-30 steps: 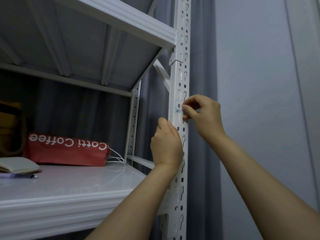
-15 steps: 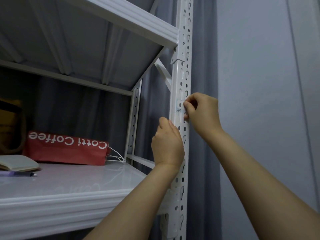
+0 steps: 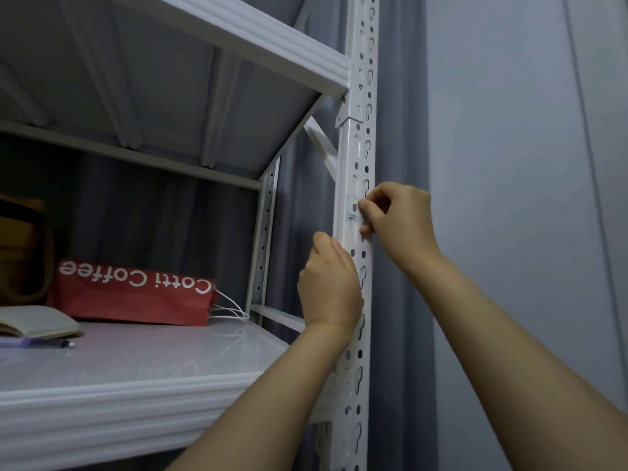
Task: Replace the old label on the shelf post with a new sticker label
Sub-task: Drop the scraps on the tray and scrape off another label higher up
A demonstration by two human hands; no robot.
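Head view: at centre right of the frame, the right hand (image 3: 398, 223) pinches the edge of a pale, ink-marked label (image 3: 351, 212) stuck on the white perforated shelf post (image 3: 356, 158). The left hand (image 3: 329, 287), fingers curled, rests against the post just below; I can't tell whether it holds anything. A red Cotti Coffee bag (image 3: 136, 295) lies on the shelf (image 3: 153, 363) at left.

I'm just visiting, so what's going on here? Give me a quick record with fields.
post: white slotted shelf post, upright
old label: on the post, with blue marks
right hand: fingertips pinch the old label's right edge
left hand: curled against the post lower down, grip hidden
shelf: red Cotti Coffee bag, notebook, pen
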